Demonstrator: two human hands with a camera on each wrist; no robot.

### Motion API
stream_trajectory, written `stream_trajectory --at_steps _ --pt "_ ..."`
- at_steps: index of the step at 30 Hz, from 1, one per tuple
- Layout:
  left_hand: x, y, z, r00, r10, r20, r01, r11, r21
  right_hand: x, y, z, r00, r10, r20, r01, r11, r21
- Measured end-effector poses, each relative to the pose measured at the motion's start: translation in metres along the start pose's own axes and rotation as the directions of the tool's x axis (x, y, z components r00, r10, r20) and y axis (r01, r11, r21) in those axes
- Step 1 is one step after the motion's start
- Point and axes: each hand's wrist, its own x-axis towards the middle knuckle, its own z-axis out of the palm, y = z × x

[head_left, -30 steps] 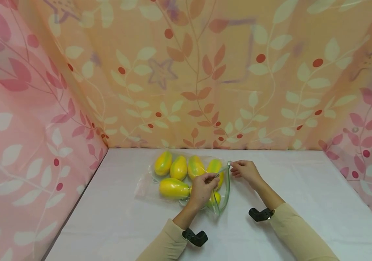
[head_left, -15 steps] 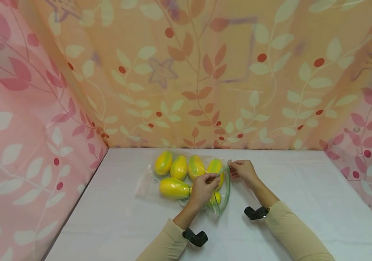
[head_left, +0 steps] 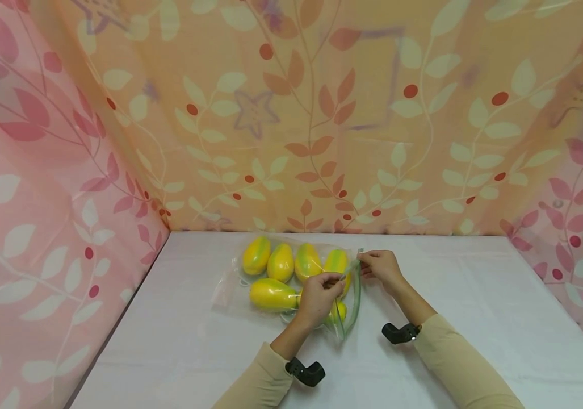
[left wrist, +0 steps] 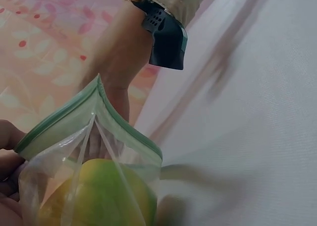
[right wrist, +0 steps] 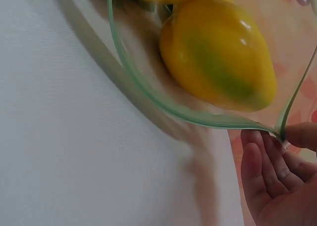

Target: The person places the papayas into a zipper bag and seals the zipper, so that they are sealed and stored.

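Observation:
A clear zip bag (head_left: 226, 295) with a green rim lies on the table, its mouth facing right and parted. Inside are several yellow fruits (head_left: 273, 295) with green patches, shaped like papayas or mangoes. My left hand (head_left: 317, 298) pinches the upper side of the green rim near its middle, holding it raised. At the far corner of the mouth, my right hand (head_left: 384, 269) pinches the rim between thumb and fingers. From the right wrist, the thumb (right wrist: 303, 135) presses on that corner, with a fruit (right wrist: 218, 55) close behind the rim.
A white cloth covers the table (head_left: 449, 284). An orange leaf-patterned curtain (head_left: 306, 113) rises along the back edge, and pink patterned curtains stand on both sides. Both wrists wear black cameras (head_left: 305, 372).
My right hand has moved slightly left onto the bag's far corner, and its forearm has shifted left too. My left hand and the fruits have stayed in place.

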Motion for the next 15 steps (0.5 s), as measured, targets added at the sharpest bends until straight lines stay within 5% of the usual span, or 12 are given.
stream_trajectory --at_steps 8,12,15 --pt "-0.001 0.002 0.0 1.0 -0.006 0.028 0.004 0.996 0.087 0.008 0.003 0.001 0.999 0.025 -0.028 -0.023 0.998 0.059" --pt "-0.001 0.003 0.0 1.0 0.027 -0.005 -0.026 0.994 0.109 0.01 0.003 0.0 0.999 0.016 -0.029 -0.014 0.996 0.086" --pt "-0.002 0.003 -0.001 0.998 0.057 0.027 -0.06 0.985 0.16 0.012 0.004 0.001 1.0 0.015 -0.02 -0.013 0.994 0.109"
